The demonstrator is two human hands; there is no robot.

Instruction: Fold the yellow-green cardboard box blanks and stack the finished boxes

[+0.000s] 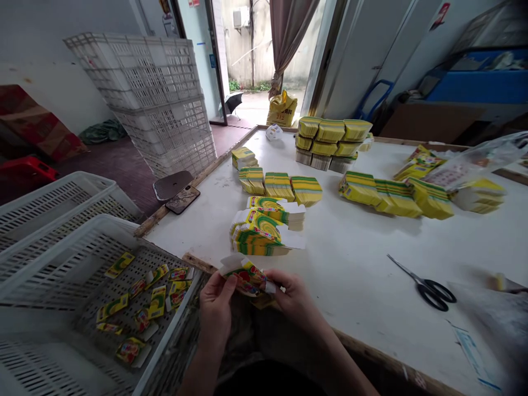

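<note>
Obs., head view; clock directions as seen in view, 12 = far side. Item in hand: one printed carton (247,279), yellow and red with white flaps, held at the near edge of the white table (346,258).

Left hand (216,305): pinching the carton's left end, thumb on the printed face; carton lies at its 2 o'clock, touching. Right hand (295,300): fingers pinched at the carton's right end, by a white flap; carton at its 10 o'clock, touching. A yellow edge shows below; cannot tell whether it is the same carton.

From the carton: stack of flat cartons (259,228) near, at 12 to 1 o'clock; crate (144,242) with scattered cartons inside, at 9; phone (183,199) at 11; scissors (429,286), well apart, at 3.
</note>
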